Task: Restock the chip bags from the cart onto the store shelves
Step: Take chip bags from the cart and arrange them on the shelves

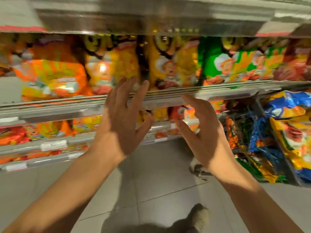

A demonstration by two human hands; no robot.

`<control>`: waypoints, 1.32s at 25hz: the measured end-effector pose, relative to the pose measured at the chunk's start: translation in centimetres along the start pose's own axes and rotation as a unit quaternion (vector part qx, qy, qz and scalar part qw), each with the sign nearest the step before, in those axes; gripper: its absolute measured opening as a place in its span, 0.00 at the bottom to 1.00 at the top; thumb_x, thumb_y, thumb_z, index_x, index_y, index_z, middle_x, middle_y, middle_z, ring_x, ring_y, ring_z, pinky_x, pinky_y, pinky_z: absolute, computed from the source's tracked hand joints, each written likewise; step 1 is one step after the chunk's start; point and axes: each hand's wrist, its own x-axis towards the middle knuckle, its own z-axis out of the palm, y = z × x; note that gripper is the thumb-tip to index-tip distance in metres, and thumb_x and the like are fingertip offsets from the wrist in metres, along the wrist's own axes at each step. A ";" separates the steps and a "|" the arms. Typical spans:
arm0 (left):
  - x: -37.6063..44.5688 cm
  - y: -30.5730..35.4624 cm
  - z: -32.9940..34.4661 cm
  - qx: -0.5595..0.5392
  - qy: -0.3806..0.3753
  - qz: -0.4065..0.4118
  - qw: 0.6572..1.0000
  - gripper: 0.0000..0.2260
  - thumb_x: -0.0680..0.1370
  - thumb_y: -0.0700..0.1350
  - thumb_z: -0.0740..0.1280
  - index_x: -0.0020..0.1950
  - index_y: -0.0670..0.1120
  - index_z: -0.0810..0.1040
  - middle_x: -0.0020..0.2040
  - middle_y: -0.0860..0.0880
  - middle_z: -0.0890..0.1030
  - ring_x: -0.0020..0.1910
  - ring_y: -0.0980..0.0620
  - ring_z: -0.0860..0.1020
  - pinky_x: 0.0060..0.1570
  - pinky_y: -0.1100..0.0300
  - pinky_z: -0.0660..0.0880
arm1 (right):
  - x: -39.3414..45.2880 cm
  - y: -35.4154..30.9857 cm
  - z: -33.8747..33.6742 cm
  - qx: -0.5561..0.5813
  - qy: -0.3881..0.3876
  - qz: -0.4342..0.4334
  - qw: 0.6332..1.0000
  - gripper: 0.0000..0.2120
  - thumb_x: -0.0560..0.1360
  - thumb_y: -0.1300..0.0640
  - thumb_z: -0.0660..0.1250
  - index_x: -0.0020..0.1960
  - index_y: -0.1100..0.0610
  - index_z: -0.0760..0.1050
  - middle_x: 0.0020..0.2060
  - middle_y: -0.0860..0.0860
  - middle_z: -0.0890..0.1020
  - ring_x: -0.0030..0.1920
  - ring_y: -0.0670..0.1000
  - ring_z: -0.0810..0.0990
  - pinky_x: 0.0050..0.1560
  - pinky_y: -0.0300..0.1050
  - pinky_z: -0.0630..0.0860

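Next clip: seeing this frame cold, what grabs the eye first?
Two bare hands fill the centre, the left hand and right hand both open and empty, raised before the shelf edge. Behind them runs a blurred row of orange, yellow and green chip bags. At the right sits the cart heaped with blue and yellow bags.

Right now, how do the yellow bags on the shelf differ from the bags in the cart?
The yellow bags stand upright in a row on the shelf; the cart bags lie tilted and heaped in the wire cart. The shelf bags sit ahead of both hands; the cart bags sit right of the right hand. Both are glossy snack packs.
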 end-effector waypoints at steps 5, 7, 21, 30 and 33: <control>7.1 15.4 10.8 -0.049 -0.046 0.087 0.994 0.26 0.80 0.52 0.63 0.74 0.38 0.71 0.72 0.33 0.69 0.73 0.34 0.67 0.75 0.47 0.62 | -7.6 12.7 -14.9 -0.035 0.101 0.106 0.989 0.24 0.78 0.54 0.69 0.73 0.52 0.70 0.66 0.47 0.74 0.68 0.43 0.72 0.68 0.31 0.64; 10.7 23.2 15.4 -0.094 -0.062 0.128 0.985 0.26 0.80 0.52 0.63 0.74 0.39 0.70 0.73 0.36 0.68 0.73 0.37 0.66 0.76 0.53 0.58 | -10.8 16.9 -21.0 -0.052 0.161 0.125 0.978 0.22 0.78 0.57 0.70 0.71 0.58 0.73 0.66 0.52 0.77 0.68 0.54 0.75 0.70 0.48 0.70; 26.4 50.0 29.9 -0.139 -0.173 0.214 0.951 0.26 0.79 0.57 0.62 0.75 0.49 0.69 0.71 0.47 0.67 0.72 0.45 0.63 0.71 0.66 0.52 | -22.6 31.0 -39.7 0.074 0.423 0.332 0.840 0.23 0.76 0.51 0.72 0.70 0.46 0.72 0.62 0.38 0.78 0.66 0.44 0.77 0.62 0.33 0.73; 29.1 54.8 34.6 -0.117 -0.260 0.215 0.934 0.23 0.80 0.52 0.65 0.73 0.44 0.72 0.71 0.43 0.72 0.71 0.44 0.67 0.68 0.47 0.66 | -18.5 34.7 -44.2 0.220 0.465 0.451 0.729 0.27 0.64 0.41 0.70 0.61 0.30 0.70 0.58 0.36 0.82 0.57 0.35 0.81 0.54 0.39 0.78; 30.7 55.2 35.8 -0.038 -0.273 0.235 0.932 0.29 0.80 0.59 0.61 0.77 0.44 0.68 0.74 0.40 0.69 0.73 0.40 0.66 0.69 0.43 0.65 | -16.9 35.5 -44.5 0.235 0.468 0.490 0.697 0.32 0.63 0.39 0.71 0.66 0.30 0.68 0.59 0.36 0.81 0.54 0.33 0.81 0.44 0.32 0.76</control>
